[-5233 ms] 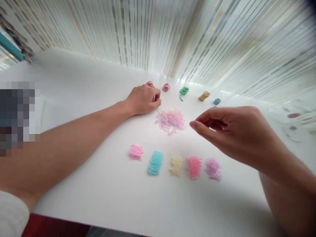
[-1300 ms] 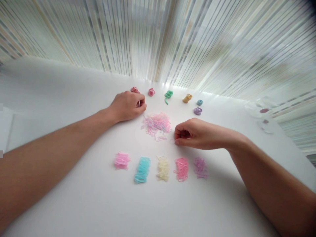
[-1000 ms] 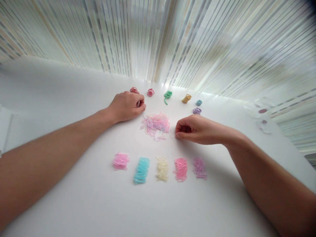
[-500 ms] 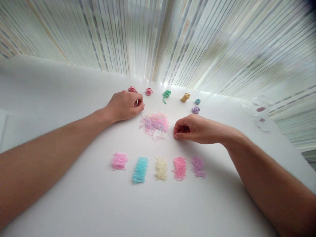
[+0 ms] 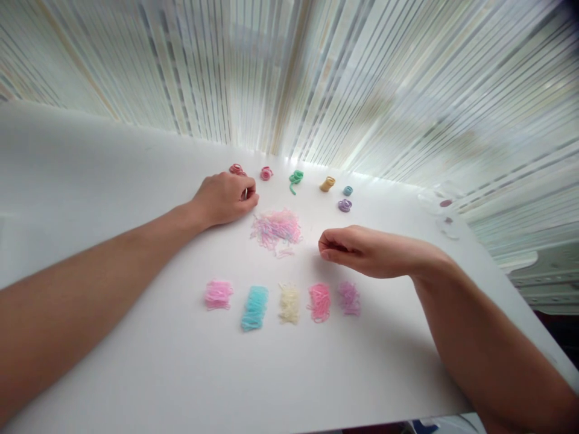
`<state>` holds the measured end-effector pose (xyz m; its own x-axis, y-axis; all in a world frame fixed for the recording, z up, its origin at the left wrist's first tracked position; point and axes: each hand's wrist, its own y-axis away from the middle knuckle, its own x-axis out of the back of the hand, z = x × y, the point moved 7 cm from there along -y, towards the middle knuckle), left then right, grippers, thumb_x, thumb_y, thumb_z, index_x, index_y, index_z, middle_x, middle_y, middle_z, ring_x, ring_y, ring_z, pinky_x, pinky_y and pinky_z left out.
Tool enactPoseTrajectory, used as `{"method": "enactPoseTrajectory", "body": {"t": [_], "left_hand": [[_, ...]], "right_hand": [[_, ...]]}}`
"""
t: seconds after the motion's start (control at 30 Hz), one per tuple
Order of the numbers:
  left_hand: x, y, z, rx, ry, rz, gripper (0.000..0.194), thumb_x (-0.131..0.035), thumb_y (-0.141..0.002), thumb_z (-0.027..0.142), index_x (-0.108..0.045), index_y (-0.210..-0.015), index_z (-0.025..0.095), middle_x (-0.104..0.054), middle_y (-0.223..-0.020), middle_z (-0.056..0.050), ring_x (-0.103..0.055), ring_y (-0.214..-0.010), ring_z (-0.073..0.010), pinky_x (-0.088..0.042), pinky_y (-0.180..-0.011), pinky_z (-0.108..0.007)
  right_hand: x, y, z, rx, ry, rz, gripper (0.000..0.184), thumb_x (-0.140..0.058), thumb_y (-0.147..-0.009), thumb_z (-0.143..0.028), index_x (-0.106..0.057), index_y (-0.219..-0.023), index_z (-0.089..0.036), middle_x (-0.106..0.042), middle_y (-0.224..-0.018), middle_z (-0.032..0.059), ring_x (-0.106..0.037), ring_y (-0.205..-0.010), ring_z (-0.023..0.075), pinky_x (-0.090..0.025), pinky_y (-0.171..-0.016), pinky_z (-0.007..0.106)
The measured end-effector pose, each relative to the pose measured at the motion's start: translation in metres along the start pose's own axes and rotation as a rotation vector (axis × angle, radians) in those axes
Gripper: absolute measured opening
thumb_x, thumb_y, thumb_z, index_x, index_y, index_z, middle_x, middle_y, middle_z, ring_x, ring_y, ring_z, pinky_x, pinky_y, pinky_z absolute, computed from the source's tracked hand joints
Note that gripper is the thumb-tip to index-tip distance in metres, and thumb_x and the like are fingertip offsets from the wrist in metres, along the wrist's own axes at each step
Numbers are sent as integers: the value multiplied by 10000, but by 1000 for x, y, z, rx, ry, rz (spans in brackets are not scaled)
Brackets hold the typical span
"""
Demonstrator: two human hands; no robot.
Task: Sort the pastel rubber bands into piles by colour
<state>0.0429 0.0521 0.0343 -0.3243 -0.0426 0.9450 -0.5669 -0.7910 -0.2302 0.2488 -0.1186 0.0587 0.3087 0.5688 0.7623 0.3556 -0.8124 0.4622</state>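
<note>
My left hand (image 5: 230, 198) rests on the white table at the left of a loose pile of pastel rubber bands (image 5: 277, 229). Its fingers are curled, thumb against forefinger, and whatever lies inside is hidden. Right of the pile, my right hand (image 5: 348, 248) is closed in a pinch on a small rubber band, which is too thin to make out now. Nearer to me lie sorted heaps of bands in a row: light pink (image 5: 218, 295), blue (image 5: 255, 308), cream (image 5: 289, 304), bright pink (image 5: 320, 302) and lilac (image 5: 350, 298).
Along the back sit small coils: red (image 5: 236, 169), pink (image 5: 266, 173), green (image 5: 296, 178), yellow (image 5: 327, 184), blue (image 5: 348, 190) and purple (image 5: 345, 205). Clear plastic pieces (image 5: 446, 211) lie at the far right. A striped curtain (image 5: 280, 78) hangs behind the table.
My right hand has drawn slightly away from the pile; the thin loop seen at its fingertips no longer shows. My left hand stays put. The view has shifted, revealing the table's near edge.
</note>
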Motion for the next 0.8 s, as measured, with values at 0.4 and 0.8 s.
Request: {"method": "enactPoseTrajectory", "body": {"t": [0.4, 0.8], "left_hand": [[1, 0, -1, -8, -20, 1, 293, -561, -914, 441, -780, -919, 246, -812, -929, -85, -750, -911, -303, -514, -789, -387], [2, 1, 0, 26, -68, -43, 309, -532, -934, 445, -759, -919, 236, -790, -896, -59, -720, -863, -263, -443, -745, -357]], "right_hand": [[-14, 4, 14, -96, 110, 99, 308, -383, -1151, -374, -485, -897, -234, -658, -887, 75, -550, -754, 210, -421, -716, 349], [-15, -9, 26, 74, -10, 358, 216, -530, -1096, -311, -709, -1050, -199, -679, -755, 18, -549, -656, 172, -411, -682, 306]]}}
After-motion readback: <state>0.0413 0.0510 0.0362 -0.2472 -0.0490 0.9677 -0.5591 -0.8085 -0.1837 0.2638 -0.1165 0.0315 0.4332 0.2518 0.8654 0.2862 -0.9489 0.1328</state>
